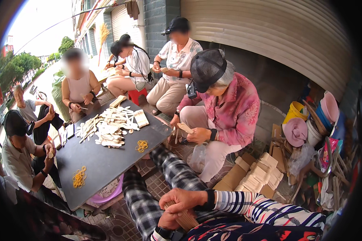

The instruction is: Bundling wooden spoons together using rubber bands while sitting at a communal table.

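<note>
In my lap is a stack of flat wooden sticks (188,220), their edges showing as fine parallel lines. My left hand (169,221) is closed round the near side of the stack, low in the picture. Over its top, my right hand (182,199) reaches in from the right with bent fingers and presses on the same stack. Part of the stack is hidden by my fingers. Beyond my knees, a loose pile of pale wooden spoons (112,123) covers the far part of a dark table (104,168).
Yellow rubber bands lie in two heaps (79,177) (141,146) on the table. A purple basin (108,193) sits beneath it. Several people work around it, one in a pink shirt (237,110) nearby. Bundled sticks (261,174) lie on cardboard at right, near buckets (297,111).
</note>
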Tool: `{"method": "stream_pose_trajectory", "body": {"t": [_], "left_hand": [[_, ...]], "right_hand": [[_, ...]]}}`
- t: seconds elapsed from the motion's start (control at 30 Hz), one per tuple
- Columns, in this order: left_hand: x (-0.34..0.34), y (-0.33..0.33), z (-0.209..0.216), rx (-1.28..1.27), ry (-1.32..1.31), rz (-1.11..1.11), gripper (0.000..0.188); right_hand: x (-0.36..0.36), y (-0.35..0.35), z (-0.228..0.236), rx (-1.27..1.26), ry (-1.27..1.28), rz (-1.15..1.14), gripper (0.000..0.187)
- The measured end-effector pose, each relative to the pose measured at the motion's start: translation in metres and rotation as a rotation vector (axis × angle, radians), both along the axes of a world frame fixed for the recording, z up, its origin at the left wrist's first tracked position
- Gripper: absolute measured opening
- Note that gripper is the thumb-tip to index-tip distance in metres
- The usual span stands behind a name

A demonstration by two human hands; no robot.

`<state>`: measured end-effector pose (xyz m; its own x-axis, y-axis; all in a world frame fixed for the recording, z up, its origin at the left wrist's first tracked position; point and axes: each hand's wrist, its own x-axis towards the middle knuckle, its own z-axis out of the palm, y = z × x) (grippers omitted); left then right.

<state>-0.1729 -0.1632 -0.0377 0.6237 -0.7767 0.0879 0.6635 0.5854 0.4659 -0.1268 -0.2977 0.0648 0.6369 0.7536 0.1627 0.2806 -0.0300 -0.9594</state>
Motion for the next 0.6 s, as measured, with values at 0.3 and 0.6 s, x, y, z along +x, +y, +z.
{"method": "stream_pose_trajectory", "body": {"t": [0.3, 0.6], "left_hand": [[-0.011, 0.004, 0.026, 0.056, -0.083, 0.031, 0.036], [-0.011, 0.010, 0.024, 0.026, -0.179, 0.009, 0.033]], "right_hand": [[-0.018, 0.005, 0.014, -0.030, -0.082, -0.051, 0.017], [-0.027, 0.013, 0.021, -0.045, -0.145, -0.072, 0.020]]}}
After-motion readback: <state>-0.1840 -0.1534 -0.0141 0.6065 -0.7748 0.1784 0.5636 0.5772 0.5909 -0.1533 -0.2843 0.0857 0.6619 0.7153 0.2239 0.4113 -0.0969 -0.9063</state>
